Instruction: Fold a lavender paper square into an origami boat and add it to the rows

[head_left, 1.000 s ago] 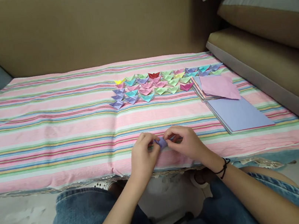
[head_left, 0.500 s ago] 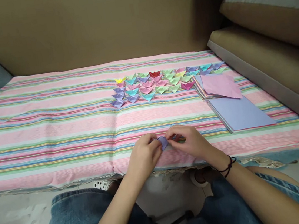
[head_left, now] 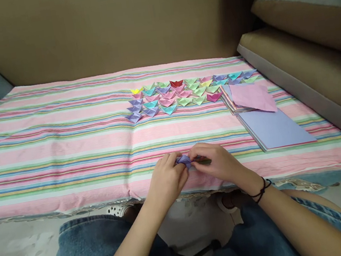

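Left hand (head_left: 165,179) and right hand (head_left: 218,161) pinched closed on opposite sides of a small folded purple paper (head_left: 184,160), its folds hard to make out, near the front of the striped cloth (head_left: 65,154), blue-topped paper stack (head_left: 278,130) at right, rows of colourful paper boats (head_left: 168,102) beyond

One head cam, worn up top, looks fwd & steeply down over blue denim-clad legs (head_left: 89,251), cropped at btm edge. Bare forearms (head_left: 135,244) run up from there, nearest the lens; left hand (head_left: 165,179) & right hand (head_left: 216,159) sit just below ctr, a bit farther off. Pink, multicolour-striped cloth (head_left: 48,150) spans mid-frame, seen at a slant from above. Flat brown upholstered backrest (head_left: 104,31) faces cam approx. sq-on, farthest away. Stacked brown-&-grey cushions (head_left: 305,63) get cut by R edge.
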A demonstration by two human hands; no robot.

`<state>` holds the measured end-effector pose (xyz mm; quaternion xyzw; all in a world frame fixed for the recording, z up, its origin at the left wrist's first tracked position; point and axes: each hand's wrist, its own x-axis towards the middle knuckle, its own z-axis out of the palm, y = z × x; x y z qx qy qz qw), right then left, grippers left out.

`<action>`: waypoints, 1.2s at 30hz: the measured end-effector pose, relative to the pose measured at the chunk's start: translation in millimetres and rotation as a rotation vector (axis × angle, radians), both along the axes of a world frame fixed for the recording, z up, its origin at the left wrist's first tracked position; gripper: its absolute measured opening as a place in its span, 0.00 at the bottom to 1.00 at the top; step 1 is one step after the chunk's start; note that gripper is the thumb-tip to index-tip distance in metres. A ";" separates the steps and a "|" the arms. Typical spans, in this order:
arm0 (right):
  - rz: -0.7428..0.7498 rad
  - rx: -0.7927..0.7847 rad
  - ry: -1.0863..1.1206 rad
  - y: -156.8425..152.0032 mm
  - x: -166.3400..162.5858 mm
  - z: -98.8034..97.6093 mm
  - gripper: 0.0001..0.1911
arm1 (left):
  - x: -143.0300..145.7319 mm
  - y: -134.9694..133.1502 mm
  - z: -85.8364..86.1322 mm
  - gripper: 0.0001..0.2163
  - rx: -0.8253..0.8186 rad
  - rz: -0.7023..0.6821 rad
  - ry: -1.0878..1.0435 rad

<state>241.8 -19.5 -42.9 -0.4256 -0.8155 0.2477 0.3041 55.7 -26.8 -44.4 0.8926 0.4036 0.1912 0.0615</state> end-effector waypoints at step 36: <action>-0.097 0.018 -0.181 -5.6 -16.8 -2.3 0.07 | -6.4 -5.7 -8.4 0.09 0.027 -0.090 0.026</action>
